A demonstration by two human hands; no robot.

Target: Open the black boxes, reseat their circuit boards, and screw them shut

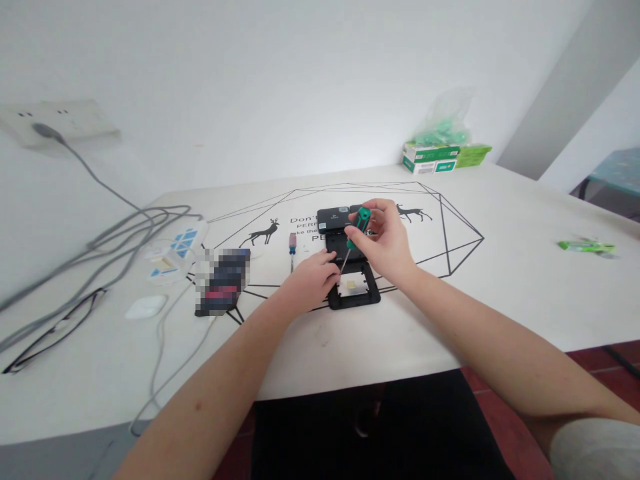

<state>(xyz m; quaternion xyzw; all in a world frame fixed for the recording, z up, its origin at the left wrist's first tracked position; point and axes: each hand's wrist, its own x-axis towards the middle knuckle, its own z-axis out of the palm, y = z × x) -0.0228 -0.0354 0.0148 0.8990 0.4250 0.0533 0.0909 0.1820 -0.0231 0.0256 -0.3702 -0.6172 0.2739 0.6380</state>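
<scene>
My right hand (387,237) is closed round the green and black handle of a screwdriver (357,229), its thin shaft slanting down to the left. The screwdriver tip meets the upper left part of a black plastic frame (356,301). At that same side, my left hand (315,277) has its fingers curled and pressed on the frame's left edge, close to the tip. A small yellowish piece shows inside the frame's opening. Just behind it lies a black casing part (337,247), partly hidden by my hands. Farther back is a black box-like device (333,219) with small labels.
A second screwdriver (293,245) lies left of the parts. Further left are a blurred-out phone (223,283) on a cable, a white case (146,307), glasses (55,330) and a power strip (183,247). Green boxes (433,153) stand at the back right; a green packet (587,247) lies far right.
</scene>
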